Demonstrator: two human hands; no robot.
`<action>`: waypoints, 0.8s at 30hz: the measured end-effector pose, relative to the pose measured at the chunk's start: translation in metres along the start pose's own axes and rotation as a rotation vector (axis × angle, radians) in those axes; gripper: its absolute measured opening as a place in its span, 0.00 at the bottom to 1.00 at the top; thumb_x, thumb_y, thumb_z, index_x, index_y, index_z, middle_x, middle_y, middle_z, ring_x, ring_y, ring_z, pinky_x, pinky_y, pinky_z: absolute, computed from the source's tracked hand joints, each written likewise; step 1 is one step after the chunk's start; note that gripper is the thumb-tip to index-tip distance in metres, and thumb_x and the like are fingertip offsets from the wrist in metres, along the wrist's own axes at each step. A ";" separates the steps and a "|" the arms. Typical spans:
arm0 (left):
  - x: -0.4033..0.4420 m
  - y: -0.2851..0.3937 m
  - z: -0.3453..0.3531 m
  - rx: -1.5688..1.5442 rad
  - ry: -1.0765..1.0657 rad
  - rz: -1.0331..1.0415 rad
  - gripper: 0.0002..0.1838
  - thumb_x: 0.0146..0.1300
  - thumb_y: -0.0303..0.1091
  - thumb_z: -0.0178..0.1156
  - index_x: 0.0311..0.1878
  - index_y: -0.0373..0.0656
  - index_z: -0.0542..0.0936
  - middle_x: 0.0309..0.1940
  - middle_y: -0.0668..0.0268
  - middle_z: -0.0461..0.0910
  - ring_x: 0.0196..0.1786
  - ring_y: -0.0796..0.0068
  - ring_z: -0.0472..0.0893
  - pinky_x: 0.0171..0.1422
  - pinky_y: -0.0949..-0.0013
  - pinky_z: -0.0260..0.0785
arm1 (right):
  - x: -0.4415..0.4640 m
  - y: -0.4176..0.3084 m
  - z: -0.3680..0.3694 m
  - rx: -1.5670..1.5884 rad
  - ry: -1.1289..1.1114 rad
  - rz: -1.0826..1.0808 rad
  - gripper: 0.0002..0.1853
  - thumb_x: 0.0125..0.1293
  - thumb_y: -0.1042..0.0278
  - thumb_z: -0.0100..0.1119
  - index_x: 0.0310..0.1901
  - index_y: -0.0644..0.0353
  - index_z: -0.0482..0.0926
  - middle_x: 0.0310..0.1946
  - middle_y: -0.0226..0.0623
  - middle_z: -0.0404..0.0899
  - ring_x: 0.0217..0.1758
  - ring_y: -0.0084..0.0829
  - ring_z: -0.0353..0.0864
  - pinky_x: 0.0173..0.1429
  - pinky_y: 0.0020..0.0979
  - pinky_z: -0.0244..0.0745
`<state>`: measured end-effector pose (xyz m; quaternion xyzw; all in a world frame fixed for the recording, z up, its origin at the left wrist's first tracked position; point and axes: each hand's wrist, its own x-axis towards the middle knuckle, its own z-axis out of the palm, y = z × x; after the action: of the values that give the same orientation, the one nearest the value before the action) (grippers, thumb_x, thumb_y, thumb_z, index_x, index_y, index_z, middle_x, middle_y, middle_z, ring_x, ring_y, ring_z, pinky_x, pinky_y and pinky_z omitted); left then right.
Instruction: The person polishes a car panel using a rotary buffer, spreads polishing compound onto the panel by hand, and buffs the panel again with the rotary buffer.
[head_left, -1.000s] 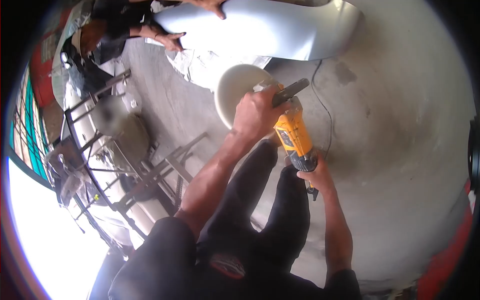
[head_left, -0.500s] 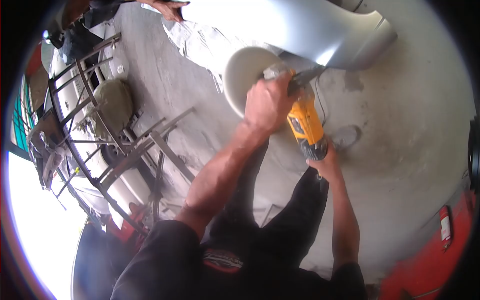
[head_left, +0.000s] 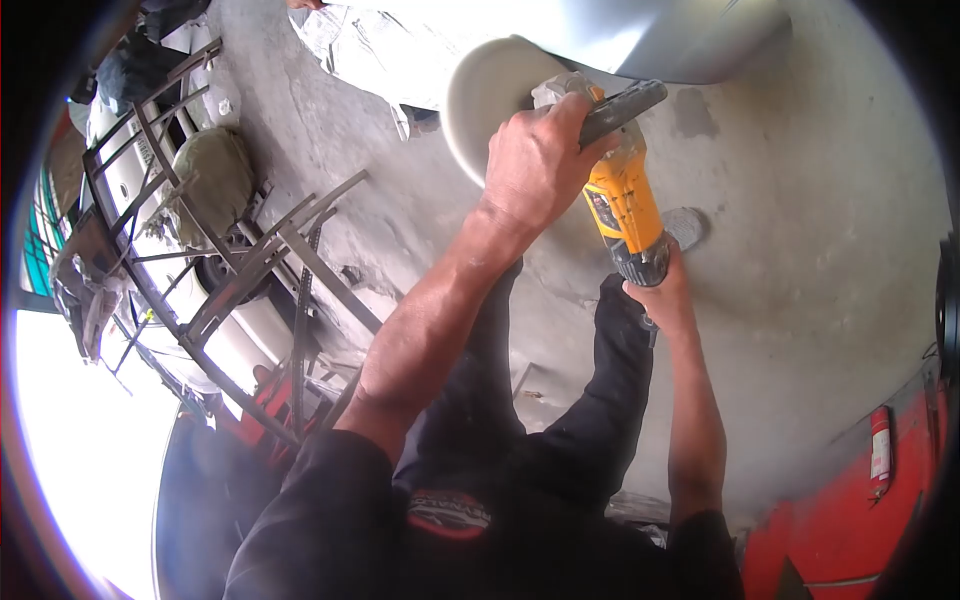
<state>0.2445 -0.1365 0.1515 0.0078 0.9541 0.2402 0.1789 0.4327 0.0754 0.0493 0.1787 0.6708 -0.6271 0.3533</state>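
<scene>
My left hand [head_left: 540,165] is closed around the dark front handle of a yellow and black polisher [head_left: 628,205]. My right hand [head_left: 665,295] grips the black rear end of its body. A wide, pale round pad [head_left: 475,110] is fitted at the polisher's head, to the left of my left hand. Just beyond the pad is a shiny silver car body panel [head_left: 690,45], cut off by the top edge of the view. I cannot tell whether the pad touches it. Crumpled white sheeting [head_left: 370,55] lies beside the panel.
A metal frame [head_left: 215,240] stands at left, before white car parts and a covered round bundle [head_left: 212,180]. My shoe [head_left: 685,228] is on the concrete floor [head_left: 800,250]. A fire extinguisher [head_left: 880,455] lies against something red at lower right.
The view has tipped downward, so the silver panel sits higher and shows less. Another person's hand at the top has almost left view. Both my hands keep hold of the polisher.
</scene>
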 end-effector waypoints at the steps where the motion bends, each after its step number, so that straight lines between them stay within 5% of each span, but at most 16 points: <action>1: 0.000 0.000 0.003 -0.006 0.012 0.008 0.18 0.61 0.41 0.76 0.38 0.37 0.80 0.29 0.55 0.86 0.31 0.57 0.88 0.37 0.61 0.80 | 0.001 0.001 -0.001 -0.010 0.000 -0.004 0.45 0.50 0.79 0.73 0.72 0.62 0.64 0.62 0.48 0.79 0.68 0.45 0.78 0.73 0.42 0.70; 24: -0.014 -0.013 0.062 -0.124 -0.026 -0.037 0.19 0.62 0.45 0.73 0.40 0.39 0.78 0.26 0.55 0.84 0.31 0.49 0.87 0.37 0.53 0.80 | 0.006 0.026 -0.030 -0.156 0.025 0.103 0.43 0.53 0.81 0.71 0.72 0.60 0.64 0.59 0.45 0.80 0.64 0.40 0.82 0.69 0.39 0.74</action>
<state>0.2795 -0.1208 0.0997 -0.0177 0.9349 0.2955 0.1959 0.4392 0.1072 0.0256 0.1929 0.7119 -0.5516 0.3896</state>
